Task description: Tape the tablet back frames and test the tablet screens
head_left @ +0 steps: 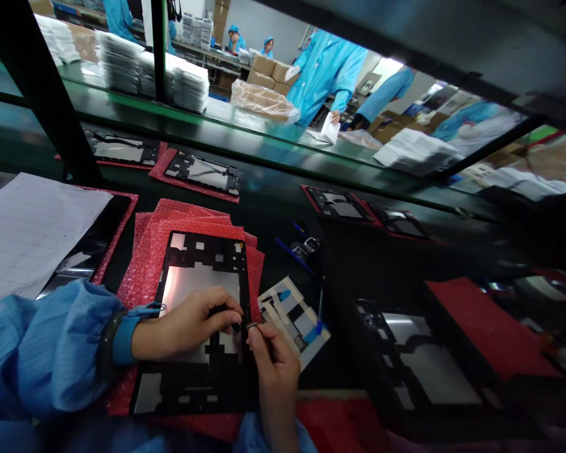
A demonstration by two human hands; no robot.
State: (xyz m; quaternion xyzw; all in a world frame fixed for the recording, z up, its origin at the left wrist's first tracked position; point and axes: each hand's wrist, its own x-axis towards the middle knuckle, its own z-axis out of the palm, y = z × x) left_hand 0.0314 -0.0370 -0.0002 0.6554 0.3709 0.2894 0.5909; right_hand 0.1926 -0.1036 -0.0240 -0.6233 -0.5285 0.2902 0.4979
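Note:
A black tablet back frame (202,264) with a shiny metal panel lies on a stack of red bubble-wrap sheets (141,264) in front of me. My left hand (188,324) rests on the frame, its fingers curled and pinching a small dark part near the frame's right edge. My right hand (273,365) comes up from below, fingers closed on a thin tool or small piece that touches the same spot. Just right of the hands lies a sheet of adhesive strips (295,318) with blue tabs.
White paper (23,233) covers another device at the left. More frames on red wrap (202,173) lie on the dark belt; another frame (419,358) sits at the right. Blue tweezers (302,248) lie behind. People in blue coats (325,69) work beyond stacked white parts.

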